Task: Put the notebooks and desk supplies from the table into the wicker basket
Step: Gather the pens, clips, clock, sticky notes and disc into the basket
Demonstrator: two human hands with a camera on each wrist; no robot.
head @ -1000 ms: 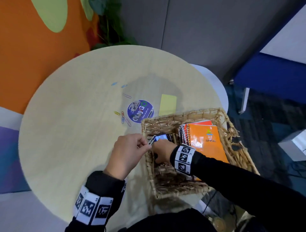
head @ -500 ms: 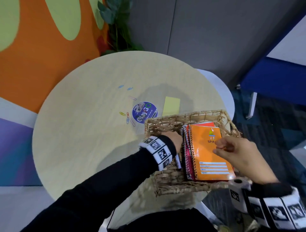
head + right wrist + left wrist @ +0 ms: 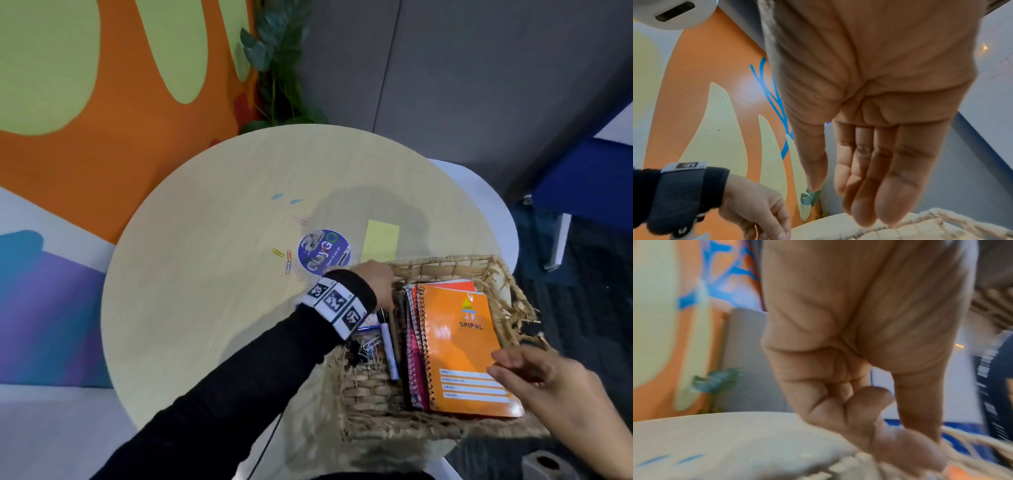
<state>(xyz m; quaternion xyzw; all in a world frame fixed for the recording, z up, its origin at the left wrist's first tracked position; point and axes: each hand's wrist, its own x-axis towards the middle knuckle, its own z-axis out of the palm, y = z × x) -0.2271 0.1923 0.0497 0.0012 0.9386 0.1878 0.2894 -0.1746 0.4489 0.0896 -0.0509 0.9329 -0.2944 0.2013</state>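
The wicker basket (image 3: pixel 442 265) stands at the table's near right edge. Inside lie an orange spiral notebook (image 3: pixel 459 346) on top of other notebooks, a pen (image 3: pixel 388 349) and some clips (image 3: pixel 368 346). My left hand (image 3: pixel 380 279) is at the basket's far left corner, its fingers loosely curled with nothing seen in them; the left wrist view of the hand (image 3: pixel 890 426) is blurred. My right hand (image 3: pixel 513 366) hovers over the notebook's near right corner, fingers straight and empty, as the right wrist view (image 3: pixel 865 186) shows. Still on the table are a yellow sticky pad (image 3: pixel 381 244) and loose paper clips (image 3: pixel 287 262).
A round blue sticker (image 3: pixel 323 251) lies on the round table (image 3: pixel 205 308) just beyond my left hand. Two more blue clips (image 3: pixel 286 198) lie farther out. An orange wall and a plant (image 3: pixel 274 68) stand behind the table. A white chair (image 3: pixel 493 205) is at the right.
Both hands were together at the basket's left rim. The right hand has swung to the near right side; the left went into the basket and now sits at its far left corner.
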